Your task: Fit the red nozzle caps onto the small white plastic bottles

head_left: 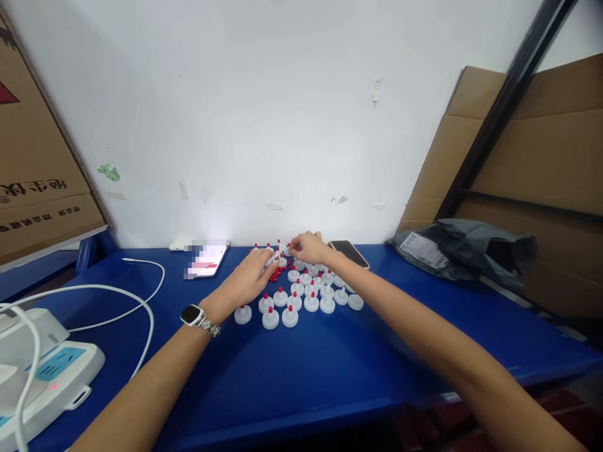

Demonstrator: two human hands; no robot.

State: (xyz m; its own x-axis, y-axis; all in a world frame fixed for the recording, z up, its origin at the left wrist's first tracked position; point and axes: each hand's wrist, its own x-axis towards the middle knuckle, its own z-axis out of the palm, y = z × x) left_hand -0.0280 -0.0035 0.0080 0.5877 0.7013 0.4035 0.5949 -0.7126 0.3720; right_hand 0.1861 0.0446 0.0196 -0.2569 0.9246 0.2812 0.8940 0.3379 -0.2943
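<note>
My left hand (252, 274), a watch (192, 315) on its wrist, is closed around a white nozzle lid (272, 258), mostly hidden by the fingers. Just to its right, my right hand (308, 247) pinches a small red cap at its fingertips, by the tip of a white lid. Loose red caps (276, 274) lie in a pile between and below the hands. Many round white lids stand upright on the table nearby; several, such as the front lid (270, 318), wear red caps. At the right of the group, an uncapped lid (341, 295) shows a bare nozzle.
A lit phone (210, 259) lies behind my left hand, and a dark phone (349, 253) is at the back right. A power strip (70, 370) with white cables is on the left of the blue table (282, 383). A grey plastic bag (452, 248) lies at right, near cardboard.
</note>
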